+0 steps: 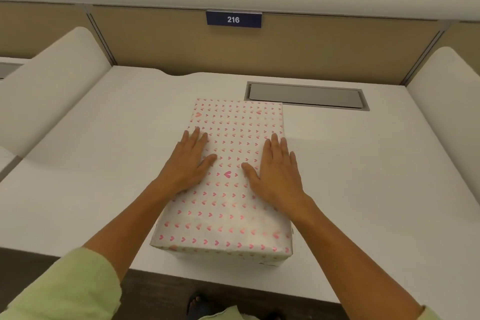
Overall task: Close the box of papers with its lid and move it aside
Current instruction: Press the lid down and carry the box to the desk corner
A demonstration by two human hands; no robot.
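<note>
Your left hand (188,161) and right hand (276,171) lie flat, fingers spread, pressing the heart-patterned lid (228,182) onto the box, mid-desk (363,163) near the front edge. The box's long axis runs away from you, so either side is open for sliding; neither hand is nearer.

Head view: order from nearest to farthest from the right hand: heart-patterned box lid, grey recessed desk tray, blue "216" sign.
1. White heart-patterned box lid: directly under the right hand.
2. Grey recessed desk tray: beyond, slightly right.
3. Blue "216" sign: on the back partition.
</note>
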